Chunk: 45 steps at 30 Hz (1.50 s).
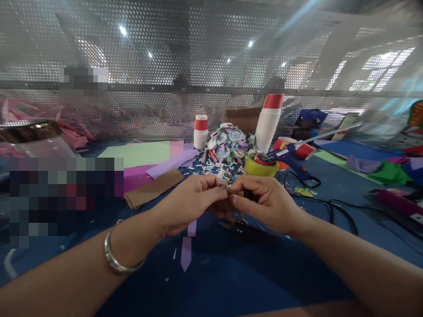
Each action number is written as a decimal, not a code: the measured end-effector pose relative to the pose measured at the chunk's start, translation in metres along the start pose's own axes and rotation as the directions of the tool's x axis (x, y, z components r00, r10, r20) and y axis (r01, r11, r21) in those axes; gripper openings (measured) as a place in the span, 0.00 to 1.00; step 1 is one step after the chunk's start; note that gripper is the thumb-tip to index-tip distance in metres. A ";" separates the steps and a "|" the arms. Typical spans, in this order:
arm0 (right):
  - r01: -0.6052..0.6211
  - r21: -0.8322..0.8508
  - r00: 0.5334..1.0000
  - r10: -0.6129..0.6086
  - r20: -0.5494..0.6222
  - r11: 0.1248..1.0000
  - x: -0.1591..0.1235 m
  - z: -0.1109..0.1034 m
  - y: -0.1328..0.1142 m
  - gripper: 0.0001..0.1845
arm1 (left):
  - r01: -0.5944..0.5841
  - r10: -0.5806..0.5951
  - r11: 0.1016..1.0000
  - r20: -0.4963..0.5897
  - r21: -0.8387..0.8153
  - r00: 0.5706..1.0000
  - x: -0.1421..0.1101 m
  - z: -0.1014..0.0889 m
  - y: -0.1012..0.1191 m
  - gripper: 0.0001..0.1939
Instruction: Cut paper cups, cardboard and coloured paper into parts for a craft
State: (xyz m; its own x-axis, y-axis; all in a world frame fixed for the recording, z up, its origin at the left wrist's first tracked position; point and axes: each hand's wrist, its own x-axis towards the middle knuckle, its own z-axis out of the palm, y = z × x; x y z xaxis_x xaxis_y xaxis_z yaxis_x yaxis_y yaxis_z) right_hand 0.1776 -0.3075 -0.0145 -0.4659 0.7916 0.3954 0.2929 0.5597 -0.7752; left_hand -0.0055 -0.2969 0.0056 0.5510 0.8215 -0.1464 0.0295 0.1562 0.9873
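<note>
- Two bare hands meet above the blue table (211, 281), fingertips almost touching, probably because what they hold is too little for a whole palm.
- The left hand (192, 200), with a silver bracelet (114, 255) at its wrist, presses thumb against curled forefinger, seemingly pinching one side of a small brown piece (237, 193).
- The right hand (269, 203) pinches the same piece between thumb and forefinger, its other fingers bent inward, likely for steadiness from both sides. The fingers hide most of the piece, so I cannot tell its shape.
- Below them lies a dark object (243, 227), too blurred to name; a purple paper strip (186, 254) lies nearer the wearer.
- A corrugated cardboard strip (153, 188) lies beyond the left forearm, within easy reach.
- The blue glue gun (286, 153) rests on a yellow holder (261, 168), nose over it and handle out to the right, presumably keeping the tip off the table; its black cord (330, 204) trails off rightward.
- Nested paper cups (268, 125) stand just beyond, apparently stacked to save room, beside a heap of paper cut-outs (223, 143).
</note>
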 end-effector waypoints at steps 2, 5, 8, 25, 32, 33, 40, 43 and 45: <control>-0.001 -0.008 1.000 0.001 0.006 1.000 -0.001 0.000 0.000 0.09 | -0.008 0.007 0.998 0.010 0.065 1.000 -0.001 0.000 0.001 0.07; 0.013 0.011 1.000 -0.013 -0.020 1.000 0.000 0.001 -0.001 0.09 | -0.027 0.027 0.999 -0.002 0.045 1.000 -0.001 0.003 0.001 0.08; 0.045 0.025 0.998 -0.043 -0.055 0.999 0.000 0.003 -0.001 0.09 | 0.026 -0.028 0.997 -0.027 -0.073 0.999 -0.001 0.007 0.001 0.10; -0.052 0.155 0.999 0.050 0.019 0.986 0.003 -0.005 0.007 0.10 | -0.017 0.017 1.000 0.051 0.014 0.999 -0.001 -0.008 0.001 0.08; -0.089 0.197 0.995 0.078 0.064 0.976 0.005 -0.008 0.005 0.11 | -0.086 0.087 0.996 -0.043 0.027 0.995 0.001 0.001 -0.002 0.10; -0.076 0.182 0.997 0.069 0.047 0.980 0.005 -0.008 0.004 0.11 | -0.078 0.078 0.997 -0.059 0.007 0.995 0.001 0.003 -0.002 0.10; 0.021 0.076 0.994 -0.013 -0.104 0.997 0.002 -0.001 0.000 0.09 | 0.032 -0.063 0.961 -0.105 -0.275 0.993 -0.001 0.011 -0.001 0.11; 0.001 0.094 0.993 0.010 -0.117 0.996 0.002 -0.001 0.002 0.09 | 0.037 -0.069 0.957 -0.103 -0.288 0.992 0.000 0.008 -0.001 0.10; -0.013 0.128 0.995 0.025 -0.092 0.992 0.004 -0.002 0.003 0.09 | 0.017 -0.040 0.964 -0.084 -0.266 0.996 0.000 0.005 -0.001 0.09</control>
State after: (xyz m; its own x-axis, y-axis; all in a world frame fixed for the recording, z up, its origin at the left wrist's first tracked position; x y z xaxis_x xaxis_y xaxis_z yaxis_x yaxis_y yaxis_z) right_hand 0.1784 -0.3022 -0.0148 -0.3792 0.8248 0.4194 0.1895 0.5129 -0.8372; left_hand -0.0011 -0.2998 0.0052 0.4773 0.8578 -0.1909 -0.1839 0.3099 0.9328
